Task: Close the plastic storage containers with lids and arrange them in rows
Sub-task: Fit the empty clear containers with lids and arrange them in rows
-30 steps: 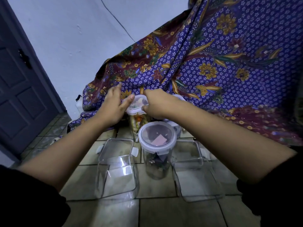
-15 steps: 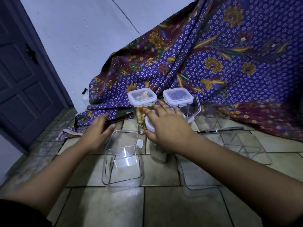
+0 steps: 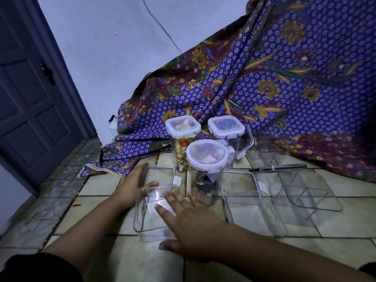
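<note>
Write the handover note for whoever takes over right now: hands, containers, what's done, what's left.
Left hand: open, flat against the left wall of the open square container.
Right hand: open, fingers spread at its right side.
Done: lids on the colourful-filled square container, the dark-filled square container and the round container, clustered behind.
Left: this one, the middle open container and the divided open container lack lids; rows not yet formed.

Left hand (image 3: 133,188) touches lidless container (image 3: 142,220); right hand (image 3: 191,222) spread beside it.
</note>
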